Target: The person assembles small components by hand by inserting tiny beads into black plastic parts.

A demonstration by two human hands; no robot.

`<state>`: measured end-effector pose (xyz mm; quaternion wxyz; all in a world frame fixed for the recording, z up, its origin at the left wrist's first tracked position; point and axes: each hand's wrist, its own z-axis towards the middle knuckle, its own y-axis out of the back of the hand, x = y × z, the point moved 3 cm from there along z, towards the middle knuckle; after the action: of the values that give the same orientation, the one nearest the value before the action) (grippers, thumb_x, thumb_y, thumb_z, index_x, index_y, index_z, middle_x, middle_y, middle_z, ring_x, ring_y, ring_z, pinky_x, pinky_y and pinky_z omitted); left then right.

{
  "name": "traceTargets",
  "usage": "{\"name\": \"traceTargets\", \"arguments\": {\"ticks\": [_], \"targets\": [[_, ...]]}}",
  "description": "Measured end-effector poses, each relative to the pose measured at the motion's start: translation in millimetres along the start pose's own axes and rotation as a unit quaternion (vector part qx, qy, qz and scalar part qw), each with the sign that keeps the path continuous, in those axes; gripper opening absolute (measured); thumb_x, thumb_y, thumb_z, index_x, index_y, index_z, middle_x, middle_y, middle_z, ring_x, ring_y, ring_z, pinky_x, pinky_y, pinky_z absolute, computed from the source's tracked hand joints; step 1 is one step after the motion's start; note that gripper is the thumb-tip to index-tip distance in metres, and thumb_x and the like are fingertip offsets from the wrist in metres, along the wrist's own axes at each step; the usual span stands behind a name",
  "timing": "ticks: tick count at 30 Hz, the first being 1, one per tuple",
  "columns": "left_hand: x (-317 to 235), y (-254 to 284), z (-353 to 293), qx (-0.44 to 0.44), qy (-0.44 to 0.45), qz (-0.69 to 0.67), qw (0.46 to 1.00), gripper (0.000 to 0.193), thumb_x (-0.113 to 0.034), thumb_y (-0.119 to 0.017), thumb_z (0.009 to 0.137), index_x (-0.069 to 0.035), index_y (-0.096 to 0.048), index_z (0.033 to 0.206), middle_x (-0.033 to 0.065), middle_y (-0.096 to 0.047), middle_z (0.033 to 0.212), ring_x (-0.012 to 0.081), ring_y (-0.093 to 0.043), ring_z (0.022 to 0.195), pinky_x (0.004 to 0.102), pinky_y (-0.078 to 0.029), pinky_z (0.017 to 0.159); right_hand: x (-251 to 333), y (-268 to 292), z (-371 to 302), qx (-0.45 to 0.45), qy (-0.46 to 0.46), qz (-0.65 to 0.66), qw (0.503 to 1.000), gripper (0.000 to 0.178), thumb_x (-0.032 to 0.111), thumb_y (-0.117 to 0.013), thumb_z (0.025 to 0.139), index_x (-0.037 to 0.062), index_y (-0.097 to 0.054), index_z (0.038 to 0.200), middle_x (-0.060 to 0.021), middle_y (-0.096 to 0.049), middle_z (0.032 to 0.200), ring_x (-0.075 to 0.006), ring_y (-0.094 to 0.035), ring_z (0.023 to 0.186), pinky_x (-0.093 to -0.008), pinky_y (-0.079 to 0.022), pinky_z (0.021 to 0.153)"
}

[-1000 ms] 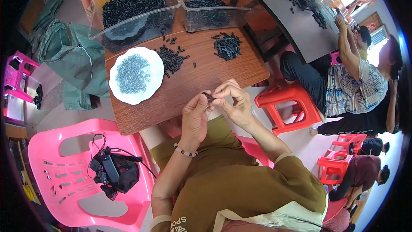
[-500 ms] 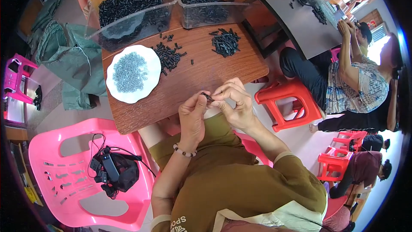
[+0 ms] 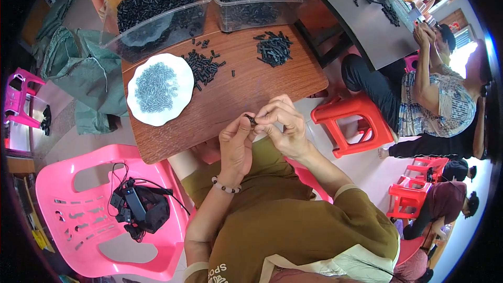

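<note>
Over the near edge of the table, my left hand [image 3: 235,144] pinches a small dark piece [image 3: 251,120] between thumb and fingertips. The fingertips of my right hand [image 3: 285,127] close on the other end of it. The piece is mostly covered by fingers, so its exact shape cannot be told. Ahead of my hands lie a loose heap of short black tube-like parts [image 3: 203,68] and a second heap of black parts [image 3: 274,50] to its right. A white scalloped plate [image 3: 183,92] at the left carries many small clear pieces [image 3: 156,87].
Two clear plastic bins [image 3: 152,23] of black parts stand at the back of the brown table [image 3: 220,94]. A pink chair [image 3: 63,199] holds a black bag and cables [image 3: 144,207] at the left. To the right are a red stool [image 3: 348,126] and a seated person [image 3: 437,99].
Both hands stay close together on the small dark piece, with only slight shifts of the fingers. The view has moved a little, so the table sits slightly further left and up.
</note>
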<state>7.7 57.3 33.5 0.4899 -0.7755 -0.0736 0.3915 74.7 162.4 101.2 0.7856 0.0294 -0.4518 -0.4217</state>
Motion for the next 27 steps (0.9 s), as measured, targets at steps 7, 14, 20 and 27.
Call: {"name": "traceTargets", "arguments": {"ticks": [7, 14, 20, 27], "targets": [[8, 9, 5, -0.008, 0.086, -0.071, 0.994, 0.019, -0.022, -0.061, 0.091, -0.006, -0.064, 0.101, 0.003, -0.065, 0.091, 0.0116, -0.061, 0.082, 0.0238, -0.051, 0.074, -9, -1, -7, 0.007, -0.011, -0.022, 1.0, 0.017, -0.007, -0.07, 0.068, 0.0051, -0.065, 0.08, -0.0062, -0.066, 0.085, -0.0218, -0.056, 0.081, -0.0328, -0.043, 0.075], [10, 7, 5, -0.035, 0.147, -0.146, 0.978, 0.02, -0.026, -0.065, 0.089, -0.009, -0.064, 0.099, -0.0006, -0.065, 0.088, 0.0101, -0.059, 0.083, 0.0247, -0.049, 0.076, -15, -2, -14, -0.019, -0.065, 0.04, 0.997, 0.014, -0.003, -0.07, 0.071, 0.0049, -0.065, 0.08, -0.0057, -0.067, 0.088, -0.0206, -0.056, 0.085, -0.0326, -0.041, 0.08], [10, 3, 3, -0.001, 0.132, -0.112, 0.985, 0.019, -0.028, -0.064, 0.089, -0.011, -0.064, 0.099, -0.0027, -0.065, 0.09, 0.0087, -0.058, 0.083, 0.0234, -0.048, 0.077, -18, -3, -16, -0.011, -0.076, 0.039, 0.996, 0.014, 0.001, -0.073, 0.07, 0.0062, -0.066, 0.08, -0.0051, -0.067, 0.09, -0.0203, -0.055, 0.086, -0.0326, -0.04, 0.082], [11, 2, 2, 0.013, 0.119, -0.087, 0.989, 0.018, -0.028, -0.063, 0.09, -0.012, -0.064, 0.1, -0.0034, -0.064, 0.09, 0.0079, -0.059, 0.083, 0.0227, -0.048, 0.075, -18, -3, -17, -0.009, -0.08, 0.028, 0.996, 0.013, 0.0, -0.073, 0.07, 0.0061, -0.065, 0.08, -0.0053, -0.067, 0.089, -0.0204, -0.056, 0.088, -0.0328, -0.04, 0.082]]}}
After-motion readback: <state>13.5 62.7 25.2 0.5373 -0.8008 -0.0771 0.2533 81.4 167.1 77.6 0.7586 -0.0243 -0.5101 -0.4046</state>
